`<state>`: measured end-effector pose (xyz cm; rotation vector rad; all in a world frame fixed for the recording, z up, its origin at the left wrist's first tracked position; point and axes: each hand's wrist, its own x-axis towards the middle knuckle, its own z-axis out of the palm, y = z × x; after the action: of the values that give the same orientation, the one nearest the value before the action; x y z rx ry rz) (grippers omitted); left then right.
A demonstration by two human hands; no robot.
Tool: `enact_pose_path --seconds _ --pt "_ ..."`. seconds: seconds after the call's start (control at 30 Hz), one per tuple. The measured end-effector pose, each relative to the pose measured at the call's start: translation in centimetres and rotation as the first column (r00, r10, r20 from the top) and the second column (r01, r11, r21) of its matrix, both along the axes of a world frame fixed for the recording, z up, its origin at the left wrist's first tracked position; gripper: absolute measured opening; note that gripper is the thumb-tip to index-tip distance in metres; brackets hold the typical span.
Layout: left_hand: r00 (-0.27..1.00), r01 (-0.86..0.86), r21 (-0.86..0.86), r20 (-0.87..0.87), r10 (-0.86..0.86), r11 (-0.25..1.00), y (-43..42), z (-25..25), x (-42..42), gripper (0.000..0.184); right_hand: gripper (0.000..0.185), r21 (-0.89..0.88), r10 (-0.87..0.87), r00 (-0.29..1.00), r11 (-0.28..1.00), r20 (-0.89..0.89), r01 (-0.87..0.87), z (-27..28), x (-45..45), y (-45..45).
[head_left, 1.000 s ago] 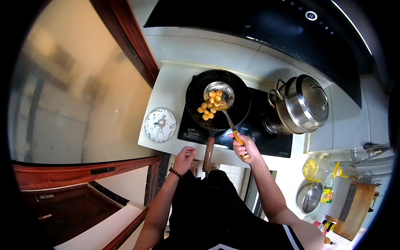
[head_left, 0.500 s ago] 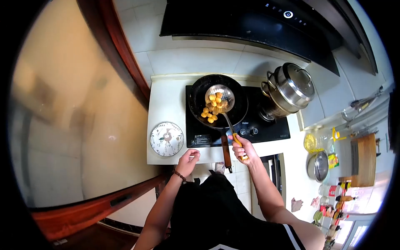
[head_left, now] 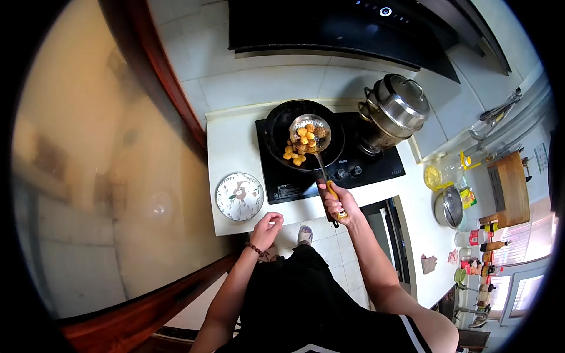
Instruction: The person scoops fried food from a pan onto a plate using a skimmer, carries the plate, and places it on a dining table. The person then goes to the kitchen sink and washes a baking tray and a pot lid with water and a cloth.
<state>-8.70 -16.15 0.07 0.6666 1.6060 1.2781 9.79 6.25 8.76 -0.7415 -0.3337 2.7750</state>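
My right hand [head_left: 341, 206] is wrapped round the yellow handle of a metal skimmer [head_left: 318, 157]. The skimmer's perforated bowl is over a black wok [head_left: 279, 115] and holds several golden-brown round pieces of food [head_left: 306, 135]. More of these pieces [head_left: 293, 155] lie in the wok beside the bowl. The wok's brown handle is mostly covered by my right hand. In front of the counter edge is my left hand [head_left: 267, 229], its fingers loosely curled together with nothing seen in them. Nearest to it, a white patterned plate [head_left: 239, 196] lies on the counter.
The wok sits on a black cooktop [head_left: 376, 162], with a lidded steel steamer pot [head_left: 394, 112] to its right. A range hood [head_left: 329, 29] hangs above. On the right counter are a steel bowl [head_left: 449, 207], an oil bottle [head_left: 450, 170], a wooden board [head_left: 508, 191] and a cloth [head_left: 429, 263].
The view has shifted and turned slightly. My right hand and the skimmer stay over the wok, with the hand now covering more of the wok's handle. My left hand is nearly unmoved.
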Motion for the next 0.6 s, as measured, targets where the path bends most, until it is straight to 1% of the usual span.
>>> enact_pose_path --seconds 0.03,0.07,0.1,0.17,0.23,0.3,0.37,0.43,0.5,0.53,0.6 --pt "1.000 -0.004 0.004 0.008 0.004 1.000 -0.3 0.0 -0.2 0.027 0.032 0.054 0.000 1.000 0.999 0.015 -0.001 0.3 -0.2 -0.5" --pt "1.000 -0.010 -0.001 0.013 0.010 1.000 -0.5 -0.2 0.0 0.027 0.031 0.030 0.001 1.000 1.000 0.011 -0.001 0.6 0.0 -0.7" --pt "1.000 -0.004 0.012 0.010 0.004 1.000 -0.6 -0.3 -0.1 0.027 0.031 0.060 0.009 1.000 0.998 0.012 -0.009 0.5 -0.2 -0.9" --pt "1.000 -0.012 0.021 0.013 0.012 1.000 -0.8 -0.5 -0.3 0.027 0.032 0.135 0.012 0.993 0.990 0.118 -0.028 0.6 -0.3 -1.9" --pt "0.998 0.064 0.002 -0.021 -0.064 0.998 -1.4 -0.9 -0.5 0.032 0.032 0.147 0.029 0.989 0.988 0.146 -0.050 1.3 -0.4 -3.2" --pt "0.999 0.042 0.010 -0.006 -0.042 0.999 -1.8 -0.9 -0.6 0.031 0.033 0.163 0.047 0.985 0.984 0.165 -0.074 2.3 -0.9 -4.6" --pt "1.000 0.026 0.017 0.013 -0.026 1.000 -2.5 -0.8 -0.5 0.031 0.033 0.245 0.120 0.973 0.955 0.196 -0.167 2.9 -1.5 -6.2" --pt "1.000 -0.002 0.024 0.002 0.002 1.000 -3.4 -1.4 -0.5 0.031 0.035 0.252 0.188 0.955 0.936 0.230 -0.245 2.0 -2.0 -7.5" --pt "1.000 -0.025 0.043 0.003 0.025 0.999 -4.3 -1.8 -0.3 0.031 0.035 0.223 0.254 0.933 0.923 0.256 -0.313 0.8 -2.7 -8.7" --pt "0.999 -0.040 0.025 -0.015 0.041 0.999 -4.7 -2.1 -0.3 0.029 0.035 0.205 0.277 0.920 0.919 0.276 -0.338 0.0 -3.2 -9.3" --pt "0.998 -0.056 0.035 -0.029 0.057 0.998 -5.6 -3.5 -0.3 0.028 0.033 0.194 0.342 0.888 0.891 0.307 -0.410 -1.7 -4.1 -9.9"
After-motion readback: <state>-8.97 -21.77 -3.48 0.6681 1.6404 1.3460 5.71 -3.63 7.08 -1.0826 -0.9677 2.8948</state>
